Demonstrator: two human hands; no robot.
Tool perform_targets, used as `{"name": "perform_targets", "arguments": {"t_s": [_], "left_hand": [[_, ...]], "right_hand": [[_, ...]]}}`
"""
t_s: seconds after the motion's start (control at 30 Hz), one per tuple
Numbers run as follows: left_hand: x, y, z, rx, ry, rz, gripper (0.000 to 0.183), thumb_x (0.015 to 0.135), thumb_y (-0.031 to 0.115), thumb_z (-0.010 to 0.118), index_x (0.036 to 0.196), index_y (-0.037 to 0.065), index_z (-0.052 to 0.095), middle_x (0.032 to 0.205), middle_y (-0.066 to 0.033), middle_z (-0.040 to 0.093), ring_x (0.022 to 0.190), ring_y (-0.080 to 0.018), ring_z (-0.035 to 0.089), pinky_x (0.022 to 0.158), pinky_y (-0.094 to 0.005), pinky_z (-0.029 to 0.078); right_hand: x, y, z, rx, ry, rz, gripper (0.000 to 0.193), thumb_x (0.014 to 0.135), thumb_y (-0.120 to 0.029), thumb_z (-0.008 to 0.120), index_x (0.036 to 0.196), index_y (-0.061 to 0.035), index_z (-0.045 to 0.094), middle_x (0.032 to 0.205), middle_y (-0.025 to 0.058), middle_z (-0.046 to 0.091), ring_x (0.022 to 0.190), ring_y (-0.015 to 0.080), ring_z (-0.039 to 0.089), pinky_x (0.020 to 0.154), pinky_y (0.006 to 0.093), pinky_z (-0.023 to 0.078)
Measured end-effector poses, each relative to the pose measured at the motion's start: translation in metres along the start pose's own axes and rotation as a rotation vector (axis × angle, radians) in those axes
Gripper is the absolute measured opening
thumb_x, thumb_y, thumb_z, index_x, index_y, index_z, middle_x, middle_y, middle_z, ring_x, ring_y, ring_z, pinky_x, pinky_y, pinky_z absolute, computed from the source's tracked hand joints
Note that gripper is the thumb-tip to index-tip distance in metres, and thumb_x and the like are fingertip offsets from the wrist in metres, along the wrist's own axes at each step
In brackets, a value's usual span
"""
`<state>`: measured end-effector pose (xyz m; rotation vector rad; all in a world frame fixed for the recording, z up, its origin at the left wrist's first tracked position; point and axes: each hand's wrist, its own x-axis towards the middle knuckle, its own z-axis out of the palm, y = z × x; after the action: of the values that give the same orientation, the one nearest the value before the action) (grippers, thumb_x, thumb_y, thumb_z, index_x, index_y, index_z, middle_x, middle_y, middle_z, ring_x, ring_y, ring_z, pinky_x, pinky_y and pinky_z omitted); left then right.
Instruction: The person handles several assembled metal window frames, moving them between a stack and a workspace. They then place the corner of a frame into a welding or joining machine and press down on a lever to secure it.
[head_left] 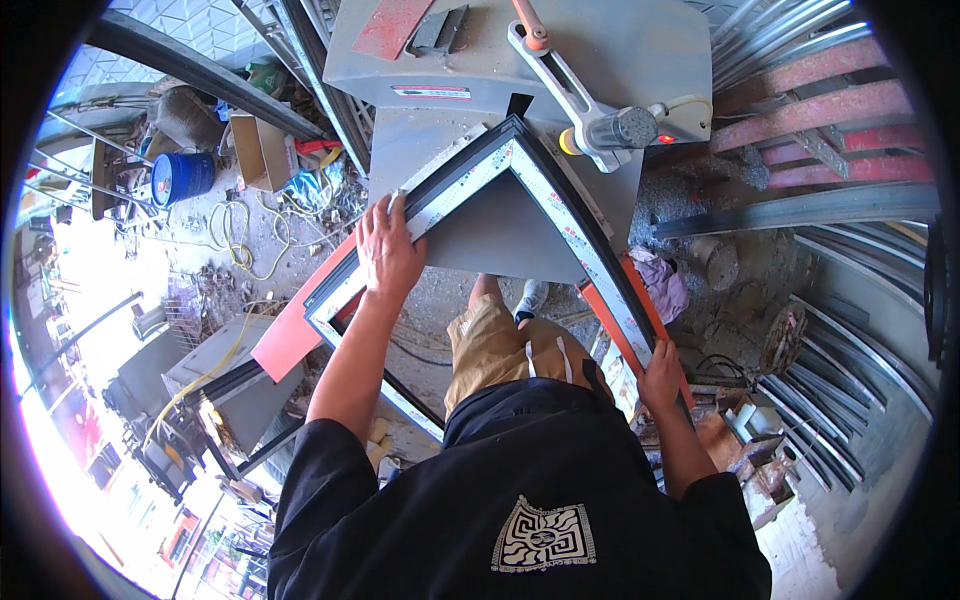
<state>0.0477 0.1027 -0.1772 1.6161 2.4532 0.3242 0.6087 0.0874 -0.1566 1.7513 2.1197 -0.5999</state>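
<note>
A window frame (577, 232), dark aluminium with white printed film on its faces, lies with one corner pointing away from me on a grey machine (500, 240). My left hand (388, 245) is laid over its left bar, fingers across the outer edge and thumb on the inner side. Farther down the right bar, my right hand (660, 378) is wrapped around the profile. Orange-red supports (318, 310) run under both bars. Above the frame's corner, to the right, stands a clamp arm (568, 85) with an orange knob and a grey cylinder. My body hides part of the frame's near side.
Beyond the machine's top lies a red plate (393, 28). On the left are a blue bucket (182, 178), a cardboard box (262, 152) and a loose yellow hose (235, 240). Pink-red beams (820, 110) and stacked metal profiles (820, 430) line the right side. Debris covers the floor.
</note>
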Motion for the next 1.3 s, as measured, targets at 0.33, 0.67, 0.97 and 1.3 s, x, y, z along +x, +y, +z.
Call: {"name": "perform_targets", "arguments": {"t_s": [0.33, 0.67, 0.97, 1.3], "left_hand": [[0.028, 0.008, 0.02, -0.12, 0.006, 0.114, 0.061, 0.08, 0.003, 0.078, 0.139, 0.003, 0.065, 0.147, -0.0179, 0.066, 0.139, -0.0413, 0.062, 0.121, -0.0495, 0.05], [0.027, 0.011, 0.023, -0.082, 0.025, 0.078, 0.052, 0.082, -0.001, 0.07, 0.134, 0.004, 0.068, 0.137, -0.0153, 0.069, 0.126, -0.0406, 0.069, 0.108, -0.05, 0.058], [0.026, 0.012, 0.024, -0.076, 0.04, 0.079, 0.051, 0.082, -0.002, 0.071, 0.133, 0.005, 0.068, 0.138, -0.0142, 0.069, 0.124, -0.04, 0.07, 0.106, -0.0496, 0.059], [0.025, 0.007, 0.031, -0.058, 0.053, 0.07, 0.058, 0.079, -0.002, 0.078, 0.135, 0.007, 0.067, 0.14, -0.0125, 0.069, 0.126, -0.0393, 0.07, 0.106, -0.0488, 0.06]], "right_hand": [[0.005, -0.002, -0.005, -0.007, 0.005, -0.026, 0.058, 0.084, 0.002, 0.076, 0.139, 0.0028, 0.057, 0.133, 0.0269, 0.061, 0.13, 0.0494, 0.06, 0.111, 0.0558, 0.049], [0.0, 0.004, 0.003, 0.005, 0.007, -0.028, 0.064, 0.086, -0.004, 0.082, 0.143, 0.0046, 0.055, 0.136, 0.0265, 0.06, 0.132, 0.0489, 0.06, 0.111, 0.0551, 0.05], [0.002, 0.0, 0.002, 0.025, 0.024, -0.013, 0.061, 0.082, 0.004, 0.076, 0.14, 0.0031, 0.058, 0.138, 0.0258, 0.061, 0.132, 0.0481, 0.059, 0.115, 0.0543, 0.048], [0.002, -0.004, 0.006, 0.027, 0.072, -0.009, 0.056, 0.083, 0.004, 0.074, 0.137, 0.0023, 0.059, 0.133, 0.0259, 0.064, 0.13, 0.0484, 0.06, 0.112, 0.0548, 0.049]]}}
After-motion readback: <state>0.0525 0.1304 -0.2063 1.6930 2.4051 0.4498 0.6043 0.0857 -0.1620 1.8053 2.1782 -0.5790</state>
